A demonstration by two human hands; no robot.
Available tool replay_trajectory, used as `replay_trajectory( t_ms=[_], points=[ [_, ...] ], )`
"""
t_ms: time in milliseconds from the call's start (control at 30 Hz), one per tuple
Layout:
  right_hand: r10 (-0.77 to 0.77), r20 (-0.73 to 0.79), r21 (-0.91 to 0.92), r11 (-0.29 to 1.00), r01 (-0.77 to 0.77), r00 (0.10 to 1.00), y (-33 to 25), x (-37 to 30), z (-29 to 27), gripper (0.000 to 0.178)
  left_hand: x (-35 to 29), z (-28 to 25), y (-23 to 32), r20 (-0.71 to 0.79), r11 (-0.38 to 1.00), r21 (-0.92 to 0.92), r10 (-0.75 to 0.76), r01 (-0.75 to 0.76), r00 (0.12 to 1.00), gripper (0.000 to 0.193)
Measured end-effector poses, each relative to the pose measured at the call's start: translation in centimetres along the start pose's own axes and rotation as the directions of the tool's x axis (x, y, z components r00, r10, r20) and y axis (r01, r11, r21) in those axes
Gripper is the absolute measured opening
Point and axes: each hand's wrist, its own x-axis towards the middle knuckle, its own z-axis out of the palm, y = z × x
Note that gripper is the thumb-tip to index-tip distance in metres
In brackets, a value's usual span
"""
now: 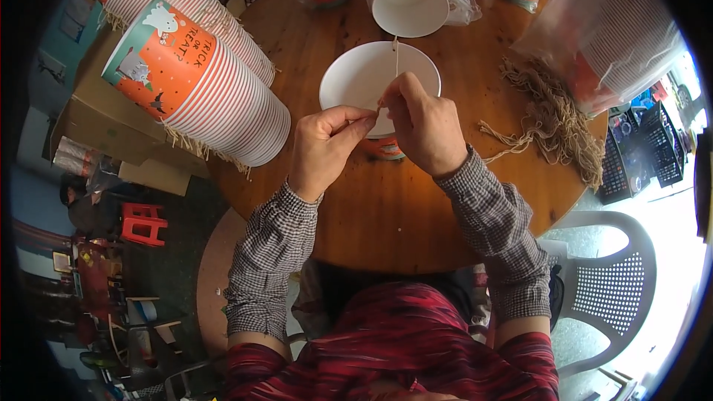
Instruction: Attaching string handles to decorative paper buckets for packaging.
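A paper bucket, white inside with an orange and green outside, stands in front of me on the table. A thin pale string runs from its far rim toward me, over the opening. My right hand is closed in a pinch on the string above the bucket's near right side. My left hand meets it with thumb and forefinger pressed together, also pinching the string near its end. The exact knot or loop between the fingertips is too small to make out.
Round wooden table. Tall stacks of printed buckets lean at the left; a bagged stack lies behind, another at the right. A bundle of loose strings lies at the right, near a grey plastic chair.
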Motion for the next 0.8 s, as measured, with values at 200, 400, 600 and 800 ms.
replay_trajectory(
  t_ms=[200,400,600,800],
  points=[
    [-0.015,-0.088,-0.074,0.997,0.008,0.996,0.8,0.2,0.4,0.011,-0.4,0.8,-0.7,-0.025,0.993,0.080,0.087,-0.084,0.996,0.012],
    [-0.081,-0.067,-0.056,0.995,0.077,0.994,0.8,0.3,-0.3,0.017,-0.2,-0.8,-1.2,-0.131,0.940,0.207,0.302,-0.271,0.944,0.023],
    [-0.125,-0.050,-0.034,0.992,0.124,0.991,0.2,0.1,-0.5,0.030,1.3,0.5,1.0,-0.035,0.958,0.188,0.226,-0.216,0.973,0.028],
    [-0.151,-0.020,-0.010,0.989,0.150,0.988,-0.1,0.3,-1.3,0.033,2.0,1.4,1.2,0.036,0.984,0.176,0.030,-0.036,0.999,0.018]
  ],
)
